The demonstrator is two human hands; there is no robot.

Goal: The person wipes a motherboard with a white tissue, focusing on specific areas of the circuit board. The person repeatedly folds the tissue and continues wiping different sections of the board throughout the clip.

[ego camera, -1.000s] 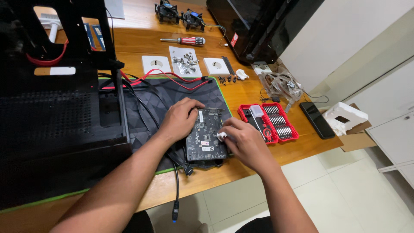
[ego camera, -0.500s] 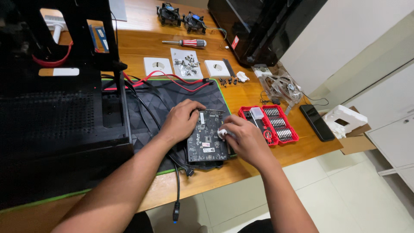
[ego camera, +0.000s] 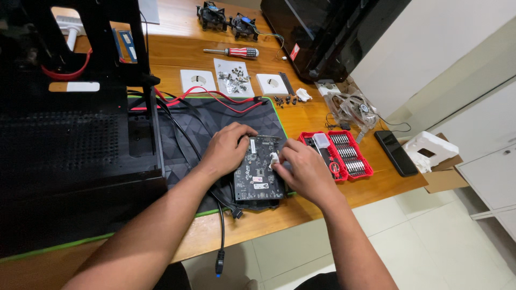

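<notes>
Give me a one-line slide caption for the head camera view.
Left hand steadies a black circuit card on a dark mat while right hand pinches its white connector.

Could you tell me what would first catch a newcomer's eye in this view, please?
Mid-desk, the left hand and right hand press on a dark circuit board lying on a black mat. Right of it sits an open red bit case; a black computer case fills the left side.
</notes>
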